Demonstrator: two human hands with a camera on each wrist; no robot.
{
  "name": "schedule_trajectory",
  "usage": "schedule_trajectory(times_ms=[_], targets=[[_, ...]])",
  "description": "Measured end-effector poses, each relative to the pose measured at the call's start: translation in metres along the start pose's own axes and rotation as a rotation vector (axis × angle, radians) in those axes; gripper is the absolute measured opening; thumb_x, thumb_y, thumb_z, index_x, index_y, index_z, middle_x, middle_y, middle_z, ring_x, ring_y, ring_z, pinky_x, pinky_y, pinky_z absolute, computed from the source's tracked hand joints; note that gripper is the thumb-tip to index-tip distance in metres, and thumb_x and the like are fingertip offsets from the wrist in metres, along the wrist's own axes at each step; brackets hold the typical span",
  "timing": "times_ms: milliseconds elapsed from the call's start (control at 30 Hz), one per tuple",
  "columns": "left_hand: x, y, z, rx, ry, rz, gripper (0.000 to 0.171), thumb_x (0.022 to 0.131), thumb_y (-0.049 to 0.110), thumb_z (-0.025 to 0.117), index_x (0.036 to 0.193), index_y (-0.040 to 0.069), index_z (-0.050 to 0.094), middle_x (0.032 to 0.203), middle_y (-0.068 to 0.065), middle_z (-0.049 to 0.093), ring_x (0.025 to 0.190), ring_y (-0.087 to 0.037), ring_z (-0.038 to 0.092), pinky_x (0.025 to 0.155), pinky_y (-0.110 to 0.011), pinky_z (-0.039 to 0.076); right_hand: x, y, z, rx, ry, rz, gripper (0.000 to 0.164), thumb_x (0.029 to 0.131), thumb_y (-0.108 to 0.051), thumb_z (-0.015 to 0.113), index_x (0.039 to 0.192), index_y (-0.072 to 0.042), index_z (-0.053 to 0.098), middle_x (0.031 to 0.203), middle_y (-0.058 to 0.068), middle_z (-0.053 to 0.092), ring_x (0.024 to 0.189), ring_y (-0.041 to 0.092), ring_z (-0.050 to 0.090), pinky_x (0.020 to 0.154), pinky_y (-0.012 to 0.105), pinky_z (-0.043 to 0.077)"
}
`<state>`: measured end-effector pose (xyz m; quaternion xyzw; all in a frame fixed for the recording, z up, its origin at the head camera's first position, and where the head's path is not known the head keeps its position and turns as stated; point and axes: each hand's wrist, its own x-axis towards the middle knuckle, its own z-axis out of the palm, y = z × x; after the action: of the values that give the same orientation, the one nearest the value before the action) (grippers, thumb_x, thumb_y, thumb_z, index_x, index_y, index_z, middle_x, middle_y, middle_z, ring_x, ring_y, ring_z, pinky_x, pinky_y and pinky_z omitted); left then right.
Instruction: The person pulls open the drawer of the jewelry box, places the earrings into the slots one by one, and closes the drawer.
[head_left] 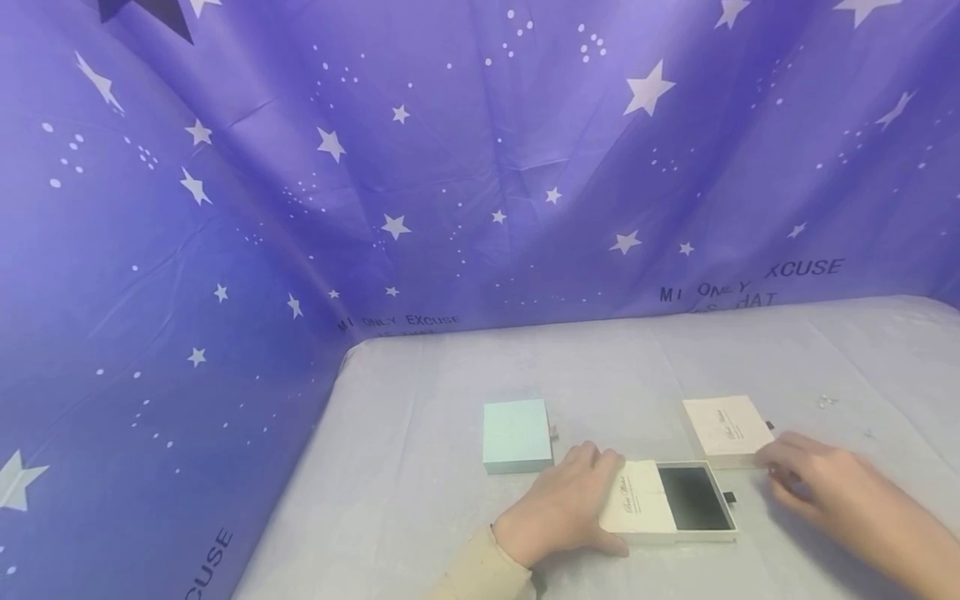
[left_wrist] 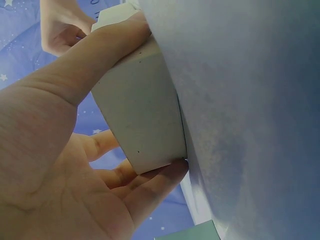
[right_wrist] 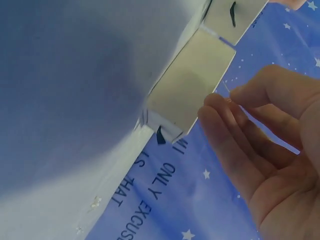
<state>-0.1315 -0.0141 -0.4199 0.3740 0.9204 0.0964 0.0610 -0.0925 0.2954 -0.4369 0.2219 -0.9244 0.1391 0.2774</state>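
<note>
My left hand point(head_left: 562, 504) grips a cream slide-out drawer box point(head_left: 637, 500), thumb on its near side and fingers on its far side. In the left wrist view, the fingertips press low on the box's wall point(left_wrist: 145, 115). The drawer is pulled partway out to the right, showing a black lining point(head_left: 696, 497) and a dark pull tab point(head_left: 730, 497). My right hand point(head_left: 817, 475) is beside a second, closed cream box point(head_left: 727, 427). In the right wrist view, its thumb and fingers pinch a tiny thin pin-like piece point(right_wrist: 226, 87), mostly hidden by the fingertips.
A mint-green box point(head_left: 517, 435) with a small tab sits left of the cream boxes. Small shiny pieces point(head_left: 826, 402) lie toward the right on the white-covered table point(head_left: 420, 392). A purple star-printed curtain point(head_left: 480, 167) surrounds its back and left sides.
</note>
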Motion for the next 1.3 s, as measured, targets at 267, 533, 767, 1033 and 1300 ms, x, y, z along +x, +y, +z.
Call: schedule_trajectory(times_ms=[267, 533, 767, 1033, 1300], targets=[[-0.001, 0.0, 0.001, 0.021, 0.009, 0.009, 0.09, 0.063, 0.051, 0.09, 0.135, 0.02, 0.046, 0.1, 0.009, 0.046, 0.085, -0.001, 0.04, 0.064, -0.012, 0.037, 0.004, -0.011, 0.002, 0.031, -0.007, -0.075, 0.028, 0.059, -0.004, 0.078, 0.081, -0.02, 0.072, 0.081, -0.018, 0.058, 0.069, -0.005, 0.054, 0.063, 0.012, 0.045], [0.001, 0.0, 0.0, 0.011, 0.007, 0.006, 0.089, 0.063, 0.05, 0.09, 0.135, 0.02, 0.047, 0.1, 0.009, 0.046, 0.084, -0.001, 0.04, 0.063, -0.013, 0.037, 0.009, -0.018, 0.003, 0.059, -0.027, -0.093, 0.034, 0.06, -0.001, 0.077, 0.086, -0.022, 0.074, 0.083, -0.023, 0.055, 0.07, -0.009, 0.05, 0.063, 0.009, 0.043], [0.001, 0.0, 0.0, 0.013, 0.01, 0.005, 0.09, 0.063, 0.051, 0.089, 0.136, 0.02, 0.047, 0.1, 0.009, 0.045, 0.084, -0.001, 0.04, 0.064, -0.012, 0.037, 0.015, -0.026, 0.006, 0.064, -0.043, -0.126, 0.039, 0.061, -0.005, 0.079, 0.092, -0.027, 0.072, 0.083, -0.026, 0.054, 0.069, -0.011, 0.048, 0.06, 0.013, 0.044], [0.0, 0.0, 0.001, 0.013, 0.008, 0.001, 0.091, 0.063, 0.051, 0.089, 0.137, 0.02, 0.046, 0.1, 0.009, 0.045, 0.084, -0.001, 0.04, 0.063, -0.013, 0.037, 0.018, -0.036, 0.007, 0.114, -0.072, -0.091, 0.044, 0.066, -0.003, 0.079, 0.077, -0.036, 0.054, 0.078, -0.028, 0.042, 0.068, -0.01, 0.036, 0.057, 0.011, 0.032], [0.001, 0.001, 0.0, 0.018, -0.001, -0.003, 0.091, 0.063, 0.051, 0.089, 0.137, 0.021, 0.046, 0.101, 0.009, 0.046, 0.085, -0.001, 0.04, 0.063, -0.013, 0.037, 0.021, -0.036, 0.014, 0.114, -0.034, -0.144, 0.035, 0.057, 0.001, 0.079, 0.077, -0.026, 0.066, 0.08, -0.021, 0.057, 0.071, -0.002, 0.056, 0.065, 0.01, 0.044]])
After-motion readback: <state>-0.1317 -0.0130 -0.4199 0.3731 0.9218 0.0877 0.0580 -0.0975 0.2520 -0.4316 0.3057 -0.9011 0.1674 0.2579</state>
